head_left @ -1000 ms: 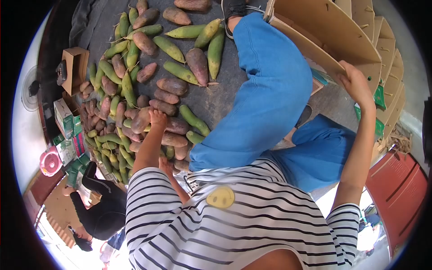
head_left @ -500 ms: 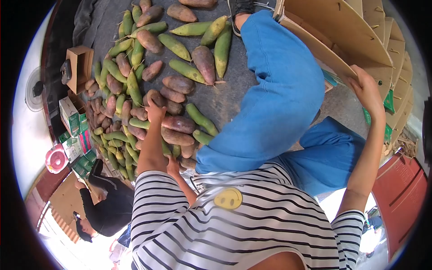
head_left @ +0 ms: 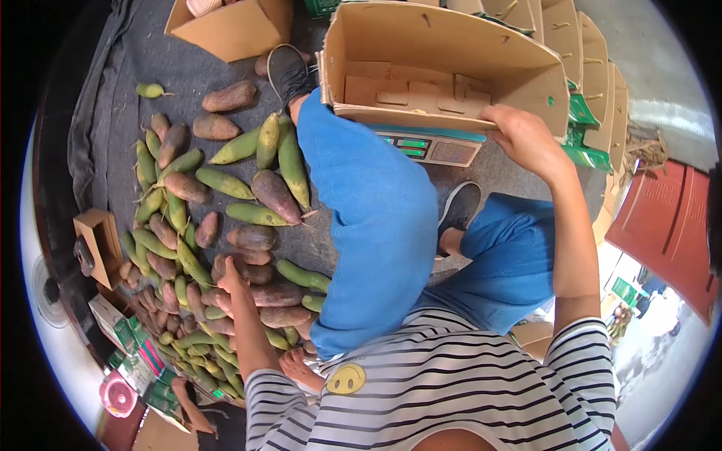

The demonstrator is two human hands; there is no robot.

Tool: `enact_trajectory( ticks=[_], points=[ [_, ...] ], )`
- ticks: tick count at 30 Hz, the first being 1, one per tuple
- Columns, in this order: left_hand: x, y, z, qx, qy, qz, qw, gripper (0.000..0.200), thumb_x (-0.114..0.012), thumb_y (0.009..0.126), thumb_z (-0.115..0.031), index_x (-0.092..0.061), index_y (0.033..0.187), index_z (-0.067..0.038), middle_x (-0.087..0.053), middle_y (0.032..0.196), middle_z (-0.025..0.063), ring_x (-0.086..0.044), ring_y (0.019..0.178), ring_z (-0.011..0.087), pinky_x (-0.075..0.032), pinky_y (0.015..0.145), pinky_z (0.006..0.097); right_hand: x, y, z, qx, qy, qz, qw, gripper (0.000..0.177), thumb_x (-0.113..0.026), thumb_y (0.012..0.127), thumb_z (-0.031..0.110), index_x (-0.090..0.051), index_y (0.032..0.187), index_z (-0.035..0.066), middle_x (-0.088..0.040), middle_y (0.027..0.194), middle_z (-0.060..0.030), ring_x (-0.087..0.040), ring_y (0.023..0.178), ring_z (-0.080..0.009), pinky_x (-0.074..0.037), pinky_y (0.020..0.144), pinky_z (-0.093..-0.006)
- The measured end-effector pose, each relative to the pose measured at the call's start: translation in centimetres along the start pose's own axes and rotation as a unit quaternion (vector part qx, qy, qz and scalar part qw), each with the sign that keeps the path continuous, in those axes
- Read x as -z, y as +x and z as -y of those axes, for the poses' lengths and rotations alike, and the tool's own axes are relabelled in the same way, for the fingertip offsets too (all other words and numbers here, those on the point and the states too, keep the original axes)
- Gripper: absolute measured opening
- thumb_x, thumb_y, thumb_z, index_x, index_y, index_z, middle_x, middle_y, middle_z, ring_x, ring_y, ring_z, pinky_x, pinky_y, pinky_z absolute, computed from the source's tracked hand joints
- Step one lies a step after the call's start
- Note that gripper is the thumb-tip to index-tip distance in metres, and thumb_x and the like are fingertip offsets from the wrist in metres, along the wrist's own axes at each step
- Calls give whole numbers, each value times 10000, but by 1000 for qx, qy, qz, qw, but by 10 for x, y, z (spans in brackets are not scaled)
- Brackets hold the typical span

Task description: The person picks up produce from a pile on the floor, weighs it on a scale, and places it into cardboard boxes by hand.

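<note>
My left hand [head_left: 233, 279] reaches into the pile at the left, its fingers closed around a dirty reddish-brown radish [head_left: 219, 266]. Green radishes [head_left: 301, 275] and more reddish ones [head_left: 280, 294] lie close by. On the right, my right hand [head_left: 520, 137] grips the near edge of a cardboard box [head_left: 444, 26], thumb over the rim. Inside the box only its cardboard bottom shows. It sits on a scale [head_left: 444, 150] with lit green displays.
Another person's hand [head_left: 301, 370] is beside my left forearm; another arm [head_left: 194, 406] shows at lower left. A carton [head_left: 237, 34] stands at the top, a small box [head_left: 101, 244] at left. Several cartons [head_left: 594, 68] line the right. My shoe [head_left: 287, 74] is beside the box.
My view has swung right, bringing the box's inside and the scale into sight. My left hand stays at the radish and my right hand stays on the box edge.
</note>
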State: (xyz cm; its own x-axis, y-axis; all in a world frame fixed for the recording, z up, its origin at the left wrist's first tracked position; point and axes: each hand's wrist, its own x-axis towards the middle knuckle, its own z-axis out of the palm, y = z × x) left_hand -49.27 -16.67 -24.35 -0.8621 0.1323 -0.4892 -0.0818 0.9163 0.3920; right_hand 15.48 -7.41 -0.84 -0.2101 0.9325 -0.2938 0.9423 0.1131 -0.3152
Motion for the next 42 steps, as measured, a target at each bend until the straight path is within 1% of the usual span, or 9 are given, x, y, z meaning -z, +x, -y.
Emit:
enact_trajectory(
  ticks=[6, 11, 17, 29, 31, 33, 36, 39, 42],
  points=[
    [-11, -141, -81, 2, -269, 377, 886, 564, -675, 728, -448, -508, 1154, -118, -566, 1084, 98, -572, 889, 244, -477, 612, 381, -4, -1, -3, 5, -18, -21, 1000, 193, -567, 783, 48, -535, 971, 20, -605, 936, -164, -569, 905, -365, -464, 745, -445],
    [-8, -313, -175, -396, -285, 465, 738, 722, -678, 726, -320, -387, 1288, 26, -474, 1250, 157, -485, 1154, 276, -384, 989, 394, -9, 1, -12, 8, -32, -7, 999, 263, -597, 768, 47, -523, 1021, 30, -602, 962, -163, -568, 911, -368, -466, 749, -448],
    [-37, -437, -247, -635, -102, 515, 566, 669, -766, 712, -285, -472, 1237, 7, -566, 1139, 125, -538, 1055, 194, -442, 886, 317, -7, 2, -12, 8, -29, -4, 1000, 242, -601, 762, 42, -539, 995, 22, -610, 959, -167, -567, 918, -377, -465, 759, -449],
    [1, -196, -136, -519, 33, 339, 784, 313, -600, 887, -181, -546, 1139, -4, -594, 1029, 41, -553, 926, 104, -447, 762, 243, -6, 4, -18, 64, 10, 20, 998, 290, -581, 794, 86, -535, 1069, 7, -600, 984, -208, -546, 951, -393, -447, 796, -421],
    [17, -158, -96, -534, 120, 299, 782, 375, -649, 820, -178, -545, 1139, -10, -600, 1084, 142, -603, 949, 219, -470, 822, 308, -8, 5, -22, 76, 10, 14, 997, 287, -578, 796, 81, -531, 1068, 1, -598, 980, -212, -544, 958, -392, -443, 801, -419],
    [33, -153, -60, -625, 350, 169, 677, 411, -675, 757, -172, -541, 1121, -37, -585, 1058, 172, -591, 947, 321, -488, 801, 382, -6, 5, -14, 59, 12, 28, 998, 271, -568, 802, 72, -526, 1061, 6, -590, 973, -217, -539, 952, -397, -434, 798, -419],
    [35, -149, -18, -543, 481, 144, 673, 475, -703, 698, -175, -524, 1124, -66, -553, 1078, 175, -554, 964, 372, -482, 797, 434, -8, 2, -13, 55, 11, 9, 998, 269, -564, 805, 71, -529, 1065, 11, -591, 971, -216, -544, 942, -394, -435, 793, -417],
    [17, -146, 8, -540, 440, 153, 701, 572, -731, 667, -183, -499, 1178, -71, -519, 1141, 168, -535, 1011, 351, -474, 824, 419, -6, 4, -12, 43, 20, 19, 999, 279, -567, 805, 80, -539, 1074, 14, -602, 969, -209, -556, 939, -380, -440, 795, -416],
    [-9, -165, 14, -665, 396, 133, 619, 680, -752, 645, -187, -444, 1238, -63, -474, 1196, 152, -482, 1089, 332, -416, 895, 425, -4, 6, -8, 38, 18, 21, 999, 252, -561, 808, 77, -539, 1051, 16, -599, 954, -208, -556, 927, -381, -438, 788, -416]
  ],
)
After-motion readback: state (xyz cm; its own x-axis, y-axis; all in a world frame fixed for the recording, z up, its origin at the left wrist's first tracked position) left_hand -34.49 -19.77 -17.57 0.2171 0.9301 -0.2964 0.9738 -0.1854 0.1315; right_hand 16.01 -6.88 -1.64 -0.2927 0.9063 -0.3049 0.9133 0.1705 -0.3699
